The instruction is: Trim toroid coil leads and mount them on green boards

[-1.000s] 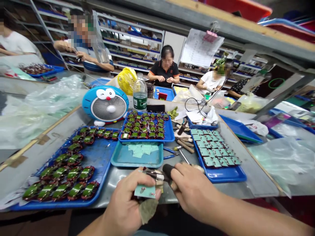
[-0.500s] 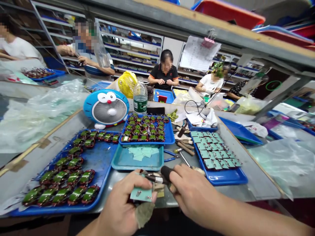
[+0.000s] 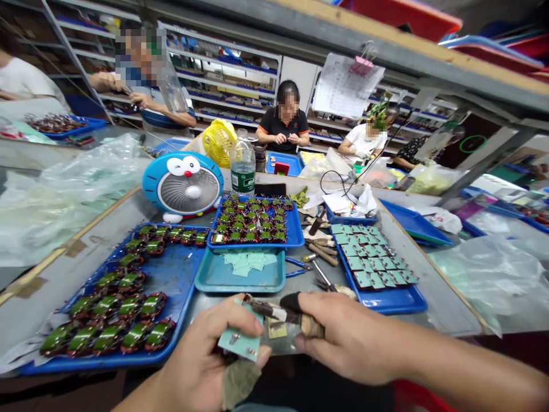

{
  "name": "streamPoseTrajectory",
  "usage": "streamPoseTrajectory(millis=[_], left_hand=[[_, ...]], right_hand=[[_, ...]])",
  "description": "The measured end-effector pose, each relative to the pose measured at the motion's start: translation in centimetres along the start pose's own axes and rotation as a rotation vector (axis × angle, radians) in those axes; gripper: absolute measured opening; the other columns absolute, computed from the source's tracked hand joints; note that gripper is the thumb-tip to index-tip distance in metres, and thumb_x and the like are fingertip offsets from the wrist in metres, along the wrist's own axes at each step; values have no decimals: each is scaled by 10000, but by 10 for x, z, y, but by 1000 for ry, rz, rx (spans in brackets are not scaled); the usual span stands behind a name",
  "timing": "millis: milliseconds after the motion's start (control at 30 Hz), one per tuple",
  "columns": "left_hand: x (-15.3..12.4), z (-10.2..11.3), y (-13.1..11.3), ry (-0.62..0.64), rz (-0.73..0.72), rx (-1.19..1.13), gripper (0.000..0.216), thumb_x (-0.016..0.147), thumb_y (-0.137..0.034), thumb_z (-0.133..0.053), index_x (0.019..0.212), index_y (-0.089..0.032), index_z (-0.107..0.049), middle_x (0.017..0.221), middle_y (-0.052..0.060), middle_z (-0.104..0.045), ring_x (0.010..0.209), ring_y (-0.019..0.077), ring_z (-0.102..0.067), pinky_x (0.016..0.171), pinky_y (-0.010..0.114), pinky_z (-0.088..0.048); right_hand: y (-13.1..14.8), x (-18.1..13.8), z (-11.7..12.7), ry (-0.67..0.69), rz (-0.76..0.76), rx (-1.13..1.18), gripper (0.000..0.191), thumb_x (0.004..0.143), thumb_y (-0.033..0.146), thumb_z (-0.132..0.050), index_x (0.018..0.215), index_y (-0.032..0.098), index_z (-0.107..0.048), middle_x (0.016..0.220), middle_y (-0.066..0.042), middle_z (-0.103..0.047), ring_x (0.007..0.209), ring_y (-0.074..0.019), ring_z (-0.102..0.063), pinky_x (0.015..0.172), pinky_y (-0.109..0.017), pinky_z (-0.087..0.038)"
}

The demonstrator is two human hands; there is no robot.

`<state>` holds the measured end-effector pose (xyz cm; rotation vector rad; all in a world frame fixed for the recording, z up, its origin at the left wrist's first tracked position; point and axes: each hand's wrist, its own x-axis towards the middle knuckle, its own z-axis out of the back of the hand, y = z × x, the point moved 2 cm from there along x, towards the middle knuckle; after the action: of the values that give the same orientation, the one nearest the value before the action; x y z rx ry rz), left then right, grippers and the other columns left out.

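Note:
My left hand is closed around a coil part with a light green board on its face. Small metal leads poke through the board, and most of the coil is hidden by my fingers. A greenish-tan wrap shows below the board at this hand. My right hand grips a hand tool with dark, wrapped handles. The tool's far end reaches the upper edge of the board, beside my left fingers; its tip cannot be made out. Beneath the tool, a small yellowish block lies on the bench.
A blue tray with rows of green-topped coils stands left. Behind are another coil tray and a teal tray of loose boards. Right, a blue tray holds board-covered coils. Blue-handled pliers, a hammer and a fan stand or lie nearby.
The board in my left hand has shifted slightly left and tilted. My right hand has turned a little, and the tool's handles now lie more level across to the board.

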<state>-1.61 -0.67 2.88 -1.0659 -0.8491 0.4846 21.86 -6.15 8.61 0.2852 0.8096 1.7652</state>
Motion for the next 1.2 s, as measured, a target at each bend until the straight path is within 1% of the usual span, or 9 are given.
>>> streamPoseTrajectory(millis=[133,200,300,433,567,667,833,1033,1200], left_hand=[[1,-5,5,-184,361,-261,473,896,-440,-766,1272,-284,-524,985,48,-743,830,214,-733,734,289,-602],[2,-11,7,-278,463,-331,691,872,-519,-777,1420,-295,-421,1085,69,-738,925,253,-746,813,331,-614],[3,-19,9,-252,470,-315,844,882,-526,-771,1550,-320,-300,1349,121,-667,1165,321,-701,1004,410,-575],[-3,-24,17,-143,399,-504,1002,919,-562,-710,1644,-411,-36,1605,137,-468,1394,367,-551,1123,497,-489],[-7,-28,26,-37,403,-677,759,918,-666,-639,1555,-314,-423,1584,156,-494,1378,390,-550,1040,456,-537],[-1,-30,26,-79,393,-681,543,880,-620,-728,1250,-240,-612,1353,164,-663,1161,349,-676,882,400,-583],[6,-26,25,-366,409,-370,622,722,-374,-943,1112,-279,-468,942,-9,-686,796,176,-677,700,250,-540],[-2,-28,38,-308,263,-46,681,834,-327,-855,1322,-341,-379,1158,36,-651,949,218,-705,826,317,-578],[3,-25,28,-154,-76,171,405,872,-235,-813,1177,-339,-567,1002,-13,-653,860,181,-676,796,286,-553]], right_hand=[[-13,20,-56,-257,-28,746,209,1003,348,-594,1185,246,-584,1047,-34,-689,941,-208,-655,831,-342,-519],[-16,34,-92,-395,29,1115,552,909,447,-760,1362,286,-489,1132,-41,-697,1023,-236,-691,907,-386,-539],[-15,52,-126,-475,92,1410,910,799,471,-887,1508,344,-332,1322,-66,-684,1191,-268,-684,1016,-428,-533],[-12,58,-123,-526,87,1549,969,765,475,-913,1521,336,-323,1310,-72,-719,1169,-290,-716,1038,-465,-539],[-10,52,-110,-453,94,1591,944,775,504,-890,1518,325,-336,1279,-81,-741,1141,-313,-733,1037,-516,-541],[-16,43,-103,-481,38,1391,746,872,527,-798,1470,309,-410,1339,-87,-709,1207,-296,-696,1064,-476,-528],[-40,14,-84,-525,-90,462,326,1033,385,-566,1328,247,-581,1142,-103,-723,1040,-289,-695,953,-442,-556],[-43,1,-68,-436,26,-214,633,927,86,-552,1525,252,-429,1129,-113,-642,968,-280,-636,832,-411,-550],[-35,3,-47,-354,-2,-388,206,858,70,-611,987,223,-658,977,-66,-639,880,-257,-584,766,-368,-469]])
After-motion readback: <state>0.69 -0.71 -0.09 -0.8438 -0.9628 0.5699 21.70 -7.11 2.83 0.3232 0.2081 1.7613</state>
